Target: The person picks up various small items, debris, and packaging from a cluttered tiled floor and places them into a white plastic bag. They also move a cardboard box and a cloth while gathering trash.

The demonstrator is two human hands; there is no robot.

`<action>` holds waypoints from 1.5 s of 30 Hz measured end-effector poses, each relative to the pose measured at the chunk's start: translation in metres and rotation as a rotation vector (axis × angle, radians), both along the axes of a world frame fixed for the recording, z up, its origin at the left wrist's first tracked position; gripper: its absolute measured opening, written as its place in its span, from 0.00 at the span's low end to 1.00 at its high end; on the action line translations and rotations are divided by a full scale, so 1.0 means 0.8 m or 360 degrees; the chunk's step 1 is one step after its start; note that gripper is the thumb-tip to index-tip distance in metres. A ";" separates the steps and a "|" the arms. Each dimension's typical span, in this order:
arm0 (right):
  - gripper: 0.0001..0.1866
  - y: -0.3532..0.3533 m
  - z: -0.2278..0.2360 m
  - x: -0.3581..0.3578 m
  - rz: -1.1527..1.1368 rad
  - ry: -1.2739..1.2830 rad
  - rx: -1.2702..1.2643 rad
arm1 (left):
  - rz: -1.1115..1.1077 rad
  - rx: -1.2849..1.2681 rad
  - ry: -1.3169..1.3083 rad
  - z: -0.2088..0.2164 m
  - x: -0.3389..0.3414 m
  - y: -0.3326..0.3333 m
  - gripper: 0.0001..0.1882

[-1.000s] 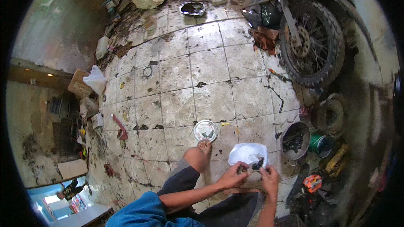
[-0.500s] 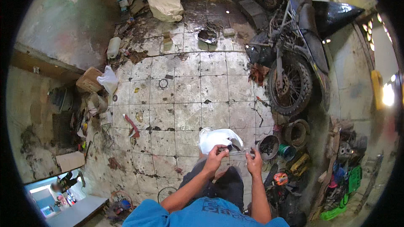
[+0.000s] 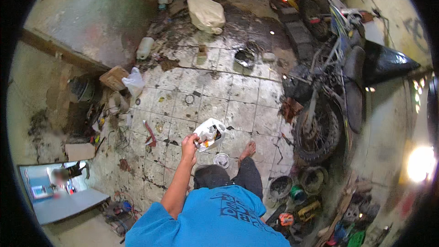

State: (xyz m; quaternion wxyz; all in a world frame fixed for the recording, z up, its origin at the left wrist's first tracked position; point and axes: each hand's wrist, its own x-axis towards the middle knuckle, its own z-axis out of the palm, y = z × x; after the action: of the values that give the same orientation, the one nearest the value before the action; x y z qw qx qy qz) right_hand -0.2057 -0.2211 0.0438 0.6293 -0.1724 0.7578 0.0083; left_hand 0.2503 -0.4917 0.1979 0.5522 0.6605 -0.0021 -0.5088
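My left hand (image 3: 189, 145) is closed on the rim of a white plastic bag (image 3: 218, 124) and holds it out in front of my legs. The bag's mouth gapes, and dark and orange bits show inside, too small to name. Below the bag, a round whitish dish or lid (image 3: 222, 160) lies on the tiles by my feet. My right hand is out of sight, and so is its forearm.
A dirt bike (image 3: 327, 77) leans along the right wall. Round tubs (image 3: 280, 186) and mixed tools stand at the lower right. At left are a cardboard box (image 3: 114, 78), another white bag (image 3: 133, 82) and a red piece (image 3: 149, 133). A pale sack (image 3: 206, 13) lies at the back.
My left hand has carried the bag left and forward. My right hand, earlier raised beside the bag, has gone out of view. My body has turned, and a bare foot now shows.
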 end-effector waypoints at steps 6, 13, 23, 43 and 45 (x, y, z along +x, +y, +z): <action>0.43 -0.278 -0.040 -0.074 -0.0362 -0.0408 0.0174 | 0.0434 -0.0225 0.0017 0.038 0.049 -0.053 0.12; 0.35 -0.616 0.038 -0.061 -0.0651 -0.0290 -0.0534 | 0.0889 -0.0184 0.0067 0.062 0.112 -0.113 0.12; 0.24 -0.643 -0.065 0.128 0.0793 0.0072 -0.0169 | 0.0994 0.0095 0.0160 -0.051 0.265 -0.164 0.19; 0.25 -1.286 -0.089 0.489 0.0277 0.0032 -0.0376 | 0.1178 0.0437 0.0115 -0.076 0.504 -0.569 0.20; 0.24 -1.359 -0.102 0.549 0.0717 0.0039 -0.0478 | 0.1185 0.0435 0.0039 -0.038 0.519 -0.610 0.19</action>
State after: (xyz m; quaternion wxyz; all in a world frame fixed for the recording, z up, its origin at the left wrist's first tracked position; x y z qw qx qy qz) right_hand 0.2336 -1.3087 -0.0379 0.5697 -0.4279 0.7006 0.0376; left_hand 0.6655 -0.9796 0.1674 0.6058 0.6774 0.3118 -0.2772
